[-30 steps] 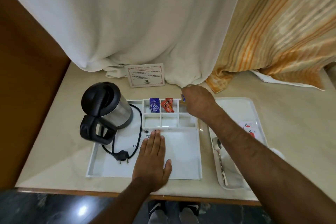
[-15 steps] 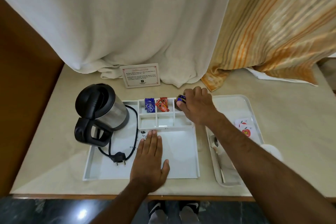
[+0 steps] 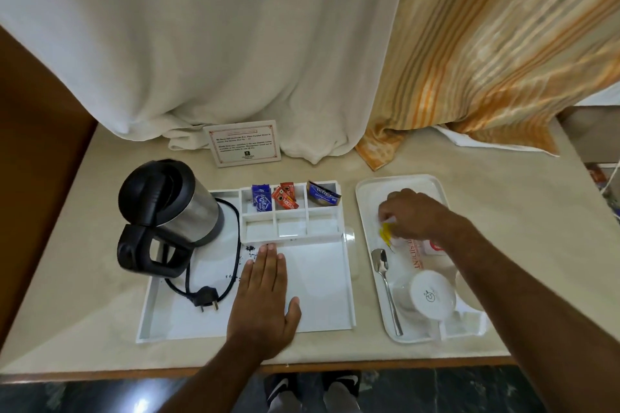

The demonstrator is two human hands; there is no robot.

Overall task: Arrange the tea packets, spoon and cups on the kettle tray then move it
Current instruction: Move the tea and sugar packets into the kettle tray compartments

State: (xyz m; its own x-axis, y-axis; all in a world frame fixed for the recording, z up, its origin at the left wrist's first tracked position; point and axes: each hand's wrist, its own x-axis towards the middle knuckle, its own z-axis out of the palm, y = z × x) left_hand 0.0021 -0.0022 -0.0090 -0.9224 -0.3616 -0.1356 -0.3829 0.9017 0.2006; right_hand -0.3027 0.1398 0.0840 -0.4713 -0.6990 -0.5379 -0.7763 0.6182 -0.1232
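Observation:
The white kettle tray [image 3: 322, 315] holds a black and steel kettle [image 3: 167, 208] at its left. Its back compartments hold a blue packet [image 3: 261, 199], orange packets [image 3: 284, 201] and a dark blue tea packet [image 3: 322, 195]. My left hand [image 3: 266, 298] lies flat and open on the tray floor. To the right, a second white tray [image 3: 365, 198] carries a spoon [image 3: 385, 285], an upturned white cup [image 3: 431, 293] and paper sachets [image 3: 422, 255]. My right hand [image 3: 414, 214] is over that tray, fingers pinching a yellow packet [image 3: 385, 234].
A printed card [image 3: 244, 142] stands behind the kettle tray against white and orange striped curtains. The kettle's cord and plug [image 3: 206, 298] lie on the tray. A wooden wall borders the counter's left. The counter's front edge is just below both trays.
My right hand left the dark blue tea packet in the back right compartment and moved right to the second tray, closing on a yellow packet. The left hand stayed flat.

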